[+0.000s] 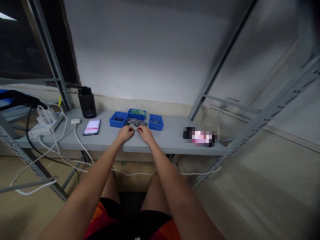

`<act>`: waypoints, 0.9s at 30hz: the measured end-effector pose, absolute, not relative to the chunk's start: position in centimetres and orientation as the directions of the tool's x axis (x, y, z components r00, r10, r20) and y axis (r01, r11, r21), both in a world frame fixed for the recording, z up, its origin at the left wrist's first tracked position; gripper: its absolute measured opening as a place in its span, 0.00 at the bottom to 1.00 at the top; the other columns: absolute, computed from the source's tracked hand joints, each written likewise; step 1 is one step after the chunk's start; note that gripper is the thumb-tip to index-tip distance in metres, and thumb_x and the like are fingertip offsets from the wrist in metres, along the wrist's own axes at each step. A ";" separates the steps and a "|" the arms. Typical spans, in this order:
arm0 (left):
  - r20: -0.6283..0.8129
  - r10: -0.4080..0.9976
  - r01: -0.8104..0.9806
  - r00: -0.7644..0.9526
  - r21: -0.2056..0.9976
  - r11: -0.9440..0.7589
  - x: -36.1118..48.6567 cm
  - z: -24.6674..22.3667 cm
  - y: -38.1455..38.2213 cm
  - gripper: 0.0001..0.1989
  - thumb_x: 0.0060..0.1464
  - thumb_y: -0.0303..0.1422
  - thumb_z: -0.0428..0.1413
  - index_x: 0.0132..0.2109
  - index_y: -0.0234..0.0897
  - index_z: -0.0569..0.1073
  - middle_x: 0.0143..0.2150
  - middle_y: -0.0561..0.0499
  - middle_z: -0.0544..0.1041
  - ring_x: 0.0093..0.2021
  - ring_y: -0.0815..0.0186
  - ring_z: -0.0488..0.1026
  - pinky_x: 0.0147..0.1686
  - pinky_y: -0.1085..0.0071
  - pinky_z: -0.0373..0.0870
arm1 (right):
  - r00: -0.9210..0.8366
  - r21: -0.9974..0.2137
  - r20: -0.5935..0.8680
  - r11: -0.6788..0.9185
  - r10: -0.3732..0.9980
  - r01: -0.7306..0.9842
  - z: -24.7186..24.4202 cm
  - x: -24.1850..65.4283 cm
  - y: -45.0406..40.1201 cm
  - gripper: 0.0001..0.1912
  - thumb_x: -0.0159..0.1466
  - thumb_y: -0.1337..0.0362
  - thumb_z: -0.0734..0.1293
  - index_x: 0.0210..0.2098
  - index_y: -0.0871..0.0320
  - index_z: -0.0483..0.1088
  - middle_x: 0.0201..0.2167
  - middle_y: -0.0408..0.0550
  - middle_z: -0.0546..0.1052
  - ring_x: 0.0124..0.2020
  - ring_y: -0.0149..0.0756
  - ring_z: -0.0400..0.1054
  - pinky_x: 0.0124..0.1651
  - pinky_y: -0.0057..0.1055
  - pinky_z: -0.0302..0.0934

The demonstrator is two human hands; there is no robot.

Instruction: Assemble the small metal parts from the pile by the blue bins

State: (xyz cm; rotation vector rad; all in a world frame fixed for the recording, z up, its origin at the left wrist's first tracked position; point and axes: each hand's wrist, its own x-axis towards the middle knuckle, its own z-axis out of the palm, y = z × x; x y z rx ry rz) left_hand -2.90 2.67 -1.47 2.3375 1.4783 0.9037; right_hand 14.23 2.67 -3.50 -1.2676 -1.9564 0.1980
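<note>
My left hand (126,133) and my right hand (145,134) meet over the front of the shelf, fingers pinched. Between their fingertips runs a small thin dark rod-like piece (135,130), too small to name. Just behind lies a pile of shiny metal pieces (137,122). Around the pile stand three blue bins: the left bin (110,122) has dark small parts in it, the back bin (137,116) green material, and the right bin (156,126) a few thin metal pieces.
On the grey shelf (172,136) stand a black bottle (87,102) and a phone (92,127) at left. A white power strip (45,125) trails cables (82,146) over the front edge. A blurred-out device (200,136) lies at right. Metal uprights (215,73) flank the shelf.
</note>
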 end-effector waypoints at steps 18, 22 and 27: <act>0.470 0.826 0.584 0.311 0.591 -0.556 -2.9 -1.4 2.6 0.12 0.57 0.33 0.54 0.41 0.33 0.81 0.41 0.45 0.82 0.41 0.61 0.75 0.46 0.69 0.69 | -0.255 -0.437 0.477 0.479 0.841 0.761 -3.7 14.0 2.6 0.06 0.66 0.69 0.64 0.38 0.57 0.73 0.39 0.50 0.77 0.42 0.38 0.68 0.47 0.33 0.60; 0.460 0.840 0.606 0.287 0.592 -0.532 -3.0 -1.5 2.7 0.13 0.57 0.33 0.53 0.42 0.33 0.81 0.41 0.44 0.82 0.41 0.60 0.76 0.45 0.69 0.69 | -0.234 -0.446 0.483 0.467 0.844 0.764 -3.5 14.0 2.4 0.06 0.66 0.69 0.63 0.38 0.58 0.73 0.39 0.50 0.77 0.42 0.38 0.69 0.47 0.33 0.61; 0.395 0.870 0.684 0.296 0.547 -0.482 -3.0 -1.3 2.6 0.14 0.56 0.31 0.52 0.42 0.32 0.81 0.41 0.43 0.82 0.41 0.60 0.76 0.45 0.69 0.69 | -0.193 -0.474 0.495 0.450 0.847 0.757 -3.3 14.0 2.2 0.07 0.67 0.69 0.62 0.38 0.58 0.72 0.39 0.51 0.77 0.42 0.38 0.69 0.48 0.33 0.61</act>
